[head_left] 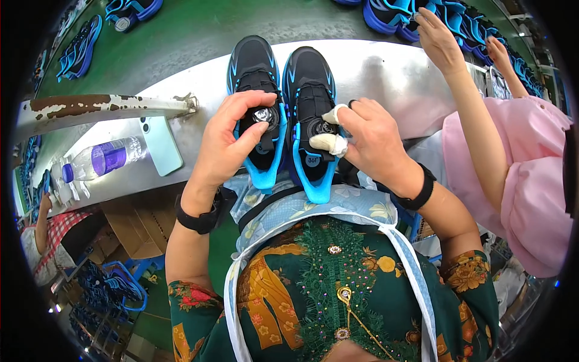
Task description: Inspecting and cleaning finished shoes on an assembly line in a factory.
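Note:
A pair of black sneakers with blue edges lies side by side on the metal table, toes pointing away from me. My left hand has thumb and forefinger around the round lacing dial on the tongue of the left sneaker. White covers wrap the thumb and forefinger of my right hand. Those two fingers pinch the dark dial of the right sneaker. Both sneakers' blue heel collars face me, close to my apron.
Left on the metal table are a pale green phone and a purple-capped bottle, beneath a chipped metal bar. A co-worker in pink reaches toward more sneakers at the right. Cardboard boxes stand below left.

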The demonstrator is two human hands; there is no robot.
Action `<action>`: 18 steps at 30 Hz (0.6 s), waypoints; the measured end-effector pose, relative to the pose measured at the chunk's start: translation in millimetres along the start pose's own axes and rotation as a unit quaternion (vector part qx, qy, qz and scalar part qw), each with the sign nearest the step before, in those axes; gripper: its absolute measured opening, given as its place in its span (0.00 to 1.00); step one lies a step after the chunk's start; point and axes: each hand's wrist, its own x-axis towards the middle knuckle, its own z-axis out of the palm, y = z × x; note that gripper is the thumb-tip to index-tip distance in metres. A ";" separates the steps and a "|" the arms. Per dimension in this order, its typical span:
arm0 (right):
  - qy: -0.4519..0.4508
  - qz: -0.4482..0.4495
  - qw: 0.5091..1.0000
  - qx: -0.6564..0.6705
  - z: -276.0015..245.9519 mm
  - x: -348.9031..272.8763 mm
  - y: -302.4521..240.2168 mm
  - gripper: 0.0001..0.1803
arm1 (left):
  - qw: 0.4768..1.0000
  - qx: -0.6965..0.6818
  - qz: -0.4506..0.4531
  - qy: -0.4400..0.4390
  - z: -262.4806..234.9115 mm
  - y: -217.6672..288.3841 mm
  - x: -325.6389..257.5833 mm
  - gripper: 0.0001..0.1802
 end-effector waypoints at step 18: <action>0.013 0.027 0.999 0.030 10.4 -3.2 -5.3 0.16 | 0.992 -0.109 -0.053 -0.032 -5.9 -2.2 0.3 0.28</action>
